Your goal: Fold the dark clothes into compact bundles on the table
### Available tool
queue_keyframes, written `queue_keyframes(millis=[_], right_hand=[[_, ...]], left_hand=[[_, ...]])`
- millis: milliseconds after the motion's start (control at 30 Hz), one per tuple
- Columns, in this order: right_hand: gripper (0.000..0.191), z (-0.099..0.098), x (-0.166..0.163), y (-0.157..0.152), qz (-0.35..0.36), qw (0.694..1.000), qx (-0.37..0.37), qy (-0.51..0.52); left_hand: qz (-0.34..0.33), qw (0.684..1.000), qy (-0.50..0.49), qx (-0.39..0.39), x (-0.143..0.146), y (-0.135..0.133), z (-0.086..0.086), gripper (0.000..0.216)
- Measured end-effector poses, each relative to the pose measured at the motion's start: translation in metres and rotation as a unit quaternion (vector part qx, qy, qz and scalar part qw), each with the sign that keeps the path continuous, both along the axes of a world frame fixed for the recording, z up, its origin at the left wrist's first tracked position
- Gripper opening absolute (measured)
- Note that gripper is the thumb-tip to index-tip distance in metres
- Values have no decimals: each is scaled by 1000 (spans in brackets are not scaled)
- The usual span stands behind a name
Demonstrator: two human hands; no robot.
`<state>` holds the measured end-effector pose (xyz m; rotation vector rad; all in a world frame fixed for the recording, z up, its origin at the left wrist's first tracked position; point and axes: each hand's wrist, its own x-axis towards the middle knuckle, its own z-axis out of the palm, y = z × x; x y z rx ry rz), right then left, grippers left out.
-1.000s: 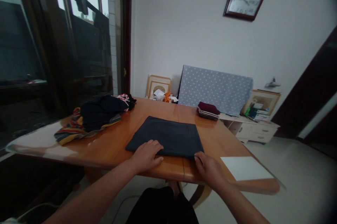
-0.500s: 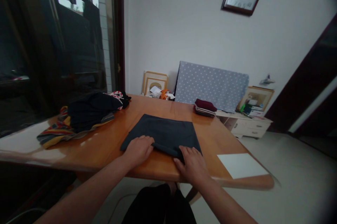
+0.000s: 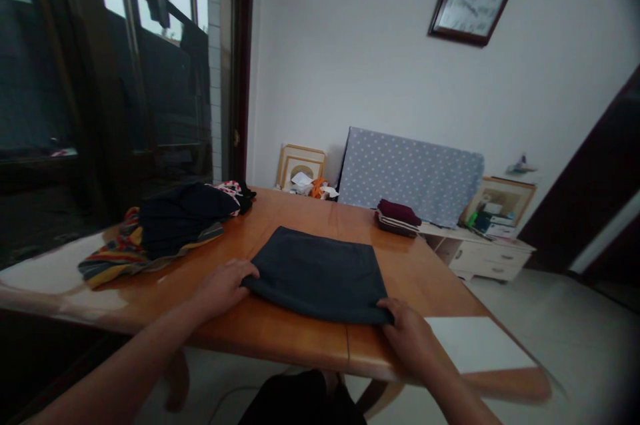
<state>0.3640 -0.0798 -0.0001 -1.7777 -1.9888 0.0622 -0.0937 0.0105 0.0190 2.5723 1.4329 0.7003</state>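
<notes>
A dark blue-grey folded garment (image 3: 320, 275) lies on the wooden table (image 3: 295, 338) in front of me, its exact kind unclear. My left hand (image 3: 227, 285) pinches its near left corner between thumb and fingers. At the near right corner, my right hand (image 3: 407, 330) grips the cloth in the same way. The near edge sags slightly between both hands, and the cloth looks fairly smooth.
A loose heap of clothes (image 3: 175, 222) lies on the left. At the far right edge sits a stack of folded clothes (image 3: 397, 217). A white sheet (image 3: 477, 344) rests near the right corner. Beyond the table stand a spotted cloth-covered panel (image 3: 410, 172) and a white cabinet (image 3: 480, 253).
My hands have moved apart from along the near edge to its two corners. The near edge, bunched before, is now spread and pulled straighter. The view has shifted slightly.
</notes>
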Motion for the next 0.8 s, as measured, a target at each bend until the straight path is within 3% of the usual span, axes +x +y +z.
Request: queue_keyframes(millis=[100, 200, 400, 500, 667, 800], right_hand=[[37, -4, 14, 7, 15, 996, 5, 86], [27, 0, 21, 3, 42, 984, 2, 175], [20, 29, 38, -37, 80, 961, -88, 251], [18, 40, 43, -44, 82, 953, -125, 264], [16, 49, 39, -20, 80, 945, -103, 299], [24, 48, 34, 17, 46, 934, -87, 342]], left_hand=[[-14, 999, -43, -24, -8, 9, -6, 32], [-29, 995, -80, -54, -9, 1, 1, 25], [-84, 978, -63, -182, -7, -42, 58, 31], [-92, 966, -76, -231, -3, -50, 76, 34], [-63, 936, -224, -266, 10, -34, 69, 26], [-55, 869, -389, -301, 27, -4, 56, 31]])
